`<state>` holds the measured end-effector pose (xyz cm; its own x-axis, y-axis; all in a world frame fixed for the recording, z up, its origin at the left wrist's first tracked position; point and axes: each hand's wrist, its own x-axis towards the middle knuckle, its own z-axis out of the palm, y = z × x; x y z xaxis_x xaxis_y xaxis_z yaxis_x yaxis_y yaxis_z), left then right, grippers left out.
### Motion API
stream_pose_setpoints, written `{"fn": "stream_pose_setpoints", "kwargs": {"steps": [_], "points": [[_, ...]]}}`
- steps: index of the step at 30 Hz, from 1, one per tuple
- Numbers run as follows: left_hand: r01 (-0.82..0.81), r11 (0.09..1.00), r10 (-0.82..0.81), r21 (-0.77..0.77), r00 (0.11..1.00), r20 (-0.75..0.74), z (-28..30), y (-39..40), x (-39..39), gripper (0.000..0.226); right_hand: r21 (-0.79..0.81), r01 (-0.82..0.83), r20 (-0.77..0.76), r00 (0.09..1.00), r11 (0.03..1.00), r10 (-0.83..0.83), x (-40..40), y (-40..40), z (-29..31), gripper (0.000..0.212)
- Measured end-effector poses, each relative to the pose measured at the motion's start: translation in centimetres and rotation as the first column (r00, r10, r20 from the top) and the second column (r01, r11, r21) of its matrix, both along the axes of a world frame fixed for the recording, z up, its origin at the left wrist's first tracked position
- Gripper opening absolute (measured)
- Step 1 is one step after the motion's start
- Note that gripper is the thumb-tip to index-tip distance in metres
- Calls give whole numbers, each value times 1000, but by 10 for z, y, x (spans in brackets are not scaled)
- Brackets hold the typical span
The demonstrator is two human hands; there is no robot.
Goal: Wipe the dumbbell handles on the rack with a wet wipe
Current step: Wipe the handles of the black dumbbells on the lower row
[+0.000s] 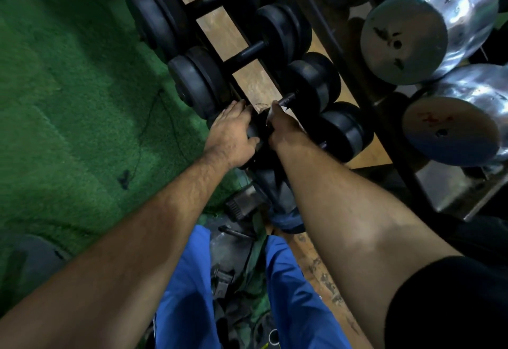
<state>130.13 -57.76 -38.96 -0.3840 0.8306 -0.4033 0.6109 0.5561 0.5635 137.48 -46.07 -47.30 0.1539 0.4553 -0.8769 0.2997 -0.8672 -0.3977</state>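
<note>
Right hand (280,125) pinches white wipe (272,113) on blk dumbbell handle (288,99).

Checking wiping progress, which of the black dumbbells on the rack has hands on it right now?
The nearest black dumbbell: the left hand rests on its near weight and the right hand is at its handle. The others sit untouched.

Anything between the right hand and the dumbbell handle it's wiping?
Nothing visible. The right hand is already on the handle of the near black dumbbell, with a bit of the wet wipe showing at its fingers. The left hand rests on that dumbbell's near plate, beside the handle.
</note>
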Motion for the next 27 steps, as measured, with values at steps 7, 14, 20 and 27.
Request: {"fn": "stream_pose_setpoints", "kwargs": {"steps": [7, 14, 20, 27], "points": [[7, 1000, -7, -10, 1000, 2, -4, 1, -2, 74, -199, -149, -227, 968, 969, 103, 23, 21, 7, 34], [2, 1000, -2, -4, 1000, -11, -6, 2, -1, 73, -224, -194, -318, 941, 955, 117, 21, 15, 16, 31], [18, 998, -17, -52, 1000, 7, -1, 4, -3, 75, -222, -131, -352, 935, 966, 46, 23, 13, 45, 19], [26, 998, -25, -53, 1000, 6, -1, 3, -3, 74, -192, -75, -273, 962, 979, 20, 29, 6, 52, 28]]}}
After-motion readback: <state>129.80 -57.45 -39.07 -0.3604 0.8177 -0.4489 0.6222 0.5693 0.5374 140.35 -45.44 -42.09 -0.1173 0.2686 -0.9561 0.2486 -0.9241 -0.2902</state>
